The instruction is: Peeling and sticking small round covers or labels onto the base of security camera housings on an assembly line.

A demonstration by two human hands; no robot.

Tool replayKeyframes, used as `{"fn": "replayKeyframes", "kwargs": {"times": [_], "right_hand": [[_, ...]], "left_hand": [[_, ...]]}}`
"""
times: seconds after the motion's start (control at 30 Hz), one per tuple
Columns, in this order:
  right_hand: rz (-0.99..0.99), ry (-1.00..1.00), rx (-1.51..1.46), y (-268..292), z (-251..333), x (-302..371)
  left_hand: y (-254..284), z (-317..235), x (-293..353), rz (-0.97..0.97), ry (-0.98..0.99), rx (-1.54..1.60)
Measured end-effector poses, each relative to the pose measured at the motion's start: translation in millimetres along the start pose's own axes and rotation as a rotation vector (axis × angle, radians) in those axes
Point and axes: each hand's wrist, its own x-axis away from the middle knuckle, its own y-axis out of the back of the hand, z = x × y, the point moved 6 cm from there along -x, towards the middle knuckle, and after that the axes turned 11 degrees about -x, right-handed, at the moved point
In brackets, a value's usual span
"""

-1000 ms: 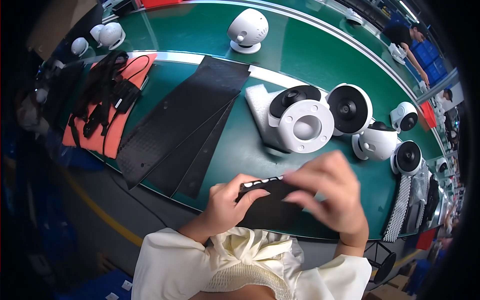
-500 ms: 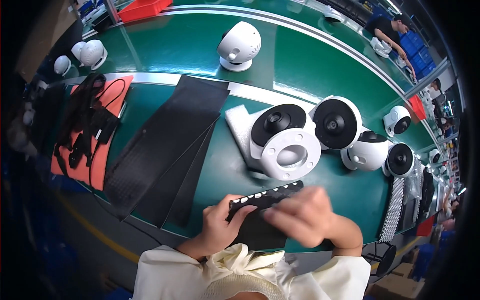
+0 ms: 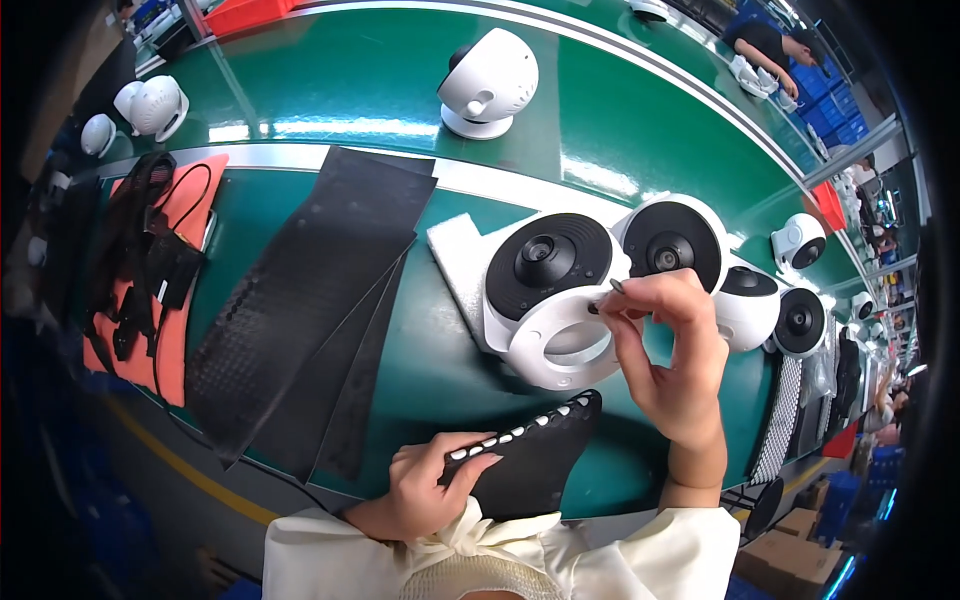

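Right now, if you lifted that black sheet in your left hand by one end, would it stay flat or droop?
Probably droop: the black sheet already curves upward where the left hand grips it. It looks thin, so likely light. Its surface appears textured, so it is hardly slippery.

Two bare hands, left hand (image 3: 425, 490) and right hand (image 3: 675, 365), no gloves, rings or watch visible, loose cream-white sleeves (image 3: 340, 555) gathered at both wrists, soft crumpled fabric, pale knitted or mesh cloth bunched between the forearms at the lower edge
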Motion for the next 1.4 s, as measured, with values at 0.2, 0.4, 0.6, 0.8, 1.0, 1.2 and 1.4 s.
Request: {"fn": "replayKeyframes", "kwargs": {"times": [0.2, 0.4, 0.6, 0.8, 1.0, 1.2, 1.4], "right_hand": [[0.063, 0.507, 0.814, -19, 22, 15], [0.115, 0.217, 0.412, 3, 7, 19], [0.061, -0.229, -0.076, 23, -29, 39], [0.163, -0.135, 0.158, 15, -16, 37], [0.181, -0.170, 0.140, 14, -19, 43], [0.196, -0.129, 0.217, 13, -15, 46], [0.089, 0.225, 0.638, 0, 6, 54]], "left_hand": [[-1, 2, -2, -0.041, -0.024, 0.028], [0, 3, -2, 0.006, 0.029, 0.052], [-3, 4, 0, 0.021, 0.020, 0.045], [-2, 6, 0, -0.008, 0.058, 0.041], [-3, 7, 1, 0.002, 0.054, 0.045], [-3, 7, 1, 0.004, 0.033, 0.030], [-1, 7, 0, -0.012, 0.019, 0.010]]}}
